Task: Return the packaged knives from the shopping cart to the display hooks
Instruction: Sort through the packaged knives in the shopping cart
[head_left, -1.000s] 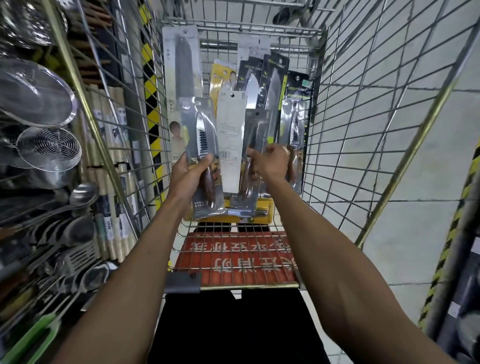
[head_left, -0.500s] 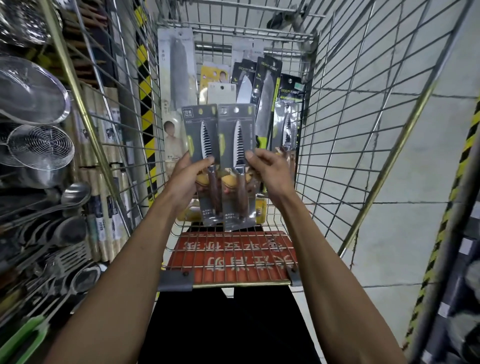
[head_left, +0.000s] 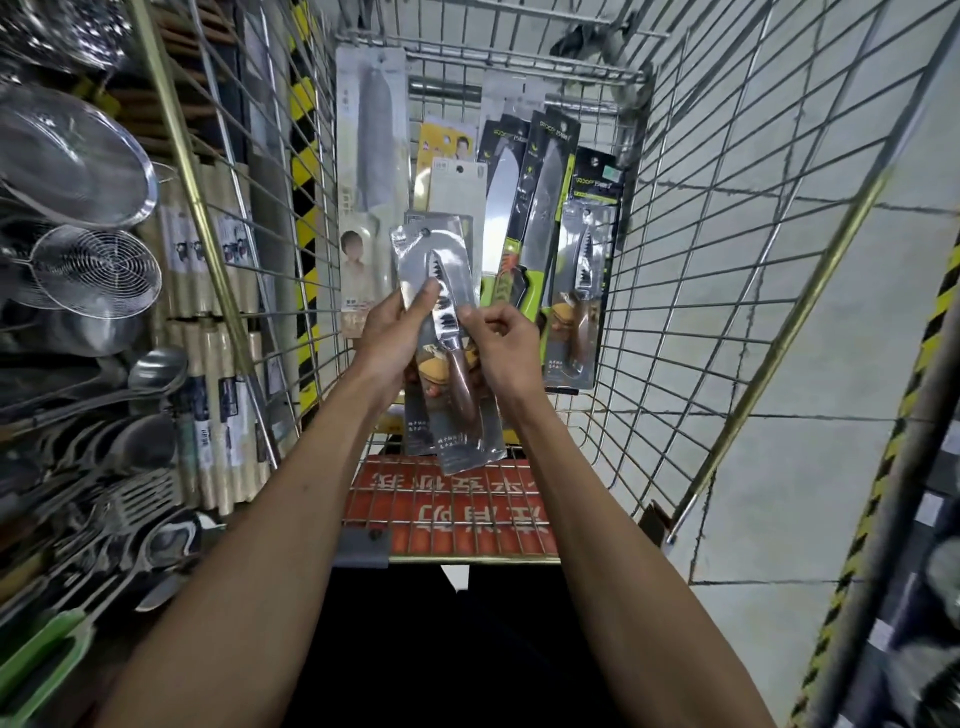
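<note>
**Head view**

1. The shopping cart (head_left: 675, 270) fills the middle of the frame, and its wire walls run up to the top edge. Both hands meet at centre frame, above the cart's red seat panel (head_left: 447, 506).

2. The left hand (head_left: 392, 340) is clamped on the front knife package (head_left: 467, 441). The thumb lies across the clear face, over the blade. The other fingers pass behind the package and are hidden.

3. The right hand (head_left: 506, 348) pinches the right edge of the same package between thumb and index fingertip, near the base of the blade. The remaining fingers are curled toward the palm.

4. The front knife package is tilted, with its top toward the upper left and its bottom toward the lower right. The toothed blade is in the upper half and the brown handle in the lower half.

5. A rear knife package (head_left: 417, 434) sits directly behind the front one, nearly upright and touching it. Whether the hidden left fingers also hold it cannot be determined.

6. More packages stand against the far wall of the cart, in the upper centre of the frame. From left to right they are:
   - a long grey package (head_left: 371, 130)
   - a yellow card (head_left: 447, 150)
   - a white card (head_left: 457, 189)
   - two black-and-green knife packages (head_left: 545, 208)
   - a small knife package (head_left: 582, 291)

7. At the left edge of the frame, metal strainers (head_left: 67, 156) and ladles (head_left: 156, 366) hang on a display rack. At the right, tiled floor (head_left: 789, 441) shows through the cart wall.
</note>
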